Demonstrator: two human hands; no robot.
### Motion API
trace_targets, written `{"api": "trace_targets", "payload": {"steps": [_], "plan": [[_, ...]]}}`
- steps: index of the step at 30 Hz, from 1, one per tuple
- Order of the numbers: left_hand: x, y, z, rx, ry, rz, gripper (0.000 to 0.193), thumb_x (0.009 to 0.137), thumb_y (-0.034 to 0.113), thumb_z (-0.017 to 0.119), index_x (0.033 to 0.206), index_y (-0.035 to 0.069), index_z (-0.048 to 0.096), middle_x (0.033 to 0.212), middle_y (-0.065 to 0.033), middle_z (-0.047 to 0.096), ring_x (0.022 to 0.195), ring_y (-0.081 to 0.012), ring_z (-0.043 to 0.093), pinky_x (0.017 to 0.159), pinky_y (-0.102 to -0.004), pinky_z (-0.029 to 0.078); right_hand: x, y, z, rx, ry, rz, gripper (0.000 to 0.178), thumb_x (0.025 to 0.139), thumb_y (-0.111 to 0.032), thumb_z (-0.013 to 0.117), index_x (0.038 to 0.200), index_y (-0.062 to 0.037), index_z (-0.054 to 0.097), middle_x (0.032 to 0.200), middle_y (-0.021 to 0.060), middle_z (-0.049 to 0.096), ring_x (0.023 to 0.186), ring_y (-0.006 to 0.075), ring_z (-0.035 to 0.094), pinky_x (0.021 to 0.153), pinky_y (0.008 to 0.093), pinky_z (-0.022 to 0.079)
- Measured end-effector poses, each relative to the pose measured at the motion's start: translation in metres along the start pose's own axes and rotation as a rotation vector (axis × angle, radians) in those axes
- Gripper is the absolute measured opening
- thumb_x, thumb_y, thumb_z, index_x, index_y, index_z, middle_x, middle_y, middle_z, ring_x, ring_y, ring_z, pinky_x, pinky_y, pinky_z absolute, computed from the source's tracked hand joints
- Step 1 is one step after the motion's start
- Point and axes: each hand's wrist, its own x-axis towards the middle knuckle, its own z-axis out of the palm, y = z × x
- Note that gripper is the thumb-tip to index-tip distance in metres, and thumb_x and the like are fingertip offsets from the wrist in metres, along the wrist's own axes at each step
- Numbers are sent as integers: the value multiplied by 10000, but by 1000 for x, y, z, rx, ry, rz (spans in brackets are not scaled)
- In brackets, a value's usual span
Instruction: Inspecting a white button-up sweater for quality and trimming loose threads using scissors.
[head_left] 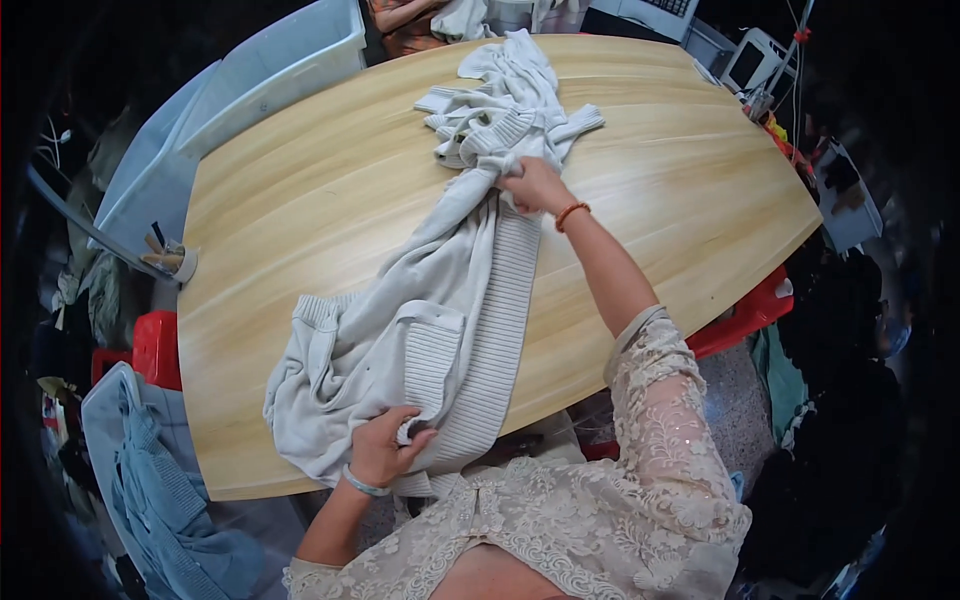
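Observation:
A light grey knitted cardigan lies stretched across the wooden table, its wide ribbed band running along the right side and a ribbed pocket near the front. My left hand is closed on the cardigan's knit just below that pocket, close to the table's front edge. Farther off, my right hand grips the garment at its upper part, fingers wrapped round the fabric. Beyond it, more grey knitwear lies bunched toward the far edge; whether it is a separate piece I cannot tell.
The wooden table has bare surface on both sides. Pale plastic bins stand at the far left, with a holder of tools at the left edge. Red stools flank the table. Blue knitwear fills a bin at lower left. Another person sits opposite.

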Motion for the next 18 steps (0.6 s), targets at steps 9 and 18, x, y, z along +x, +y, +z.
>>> {"api": "trace_targets", "payload": {"steps": [9,18], "plan": [[4,-6,1,17,18,-74,205,815,117,668,1017,96,645,845,-125,676,738,-316,671,629,-362,515,0,74,-257,1163,943,-323,262,951,-178,572,1055,62,567,935,214,681,711,310,709,628,406,638],[15,-5,14,44,93,-54,159,821,133,674,970,98,629,817,-122,672,717,-337,659,597,-395,508,-101,240,-300,863,1080,248,229,955,-325,570,1034,-110,569,909,59,720,766,172,695,602,315,499]]}}
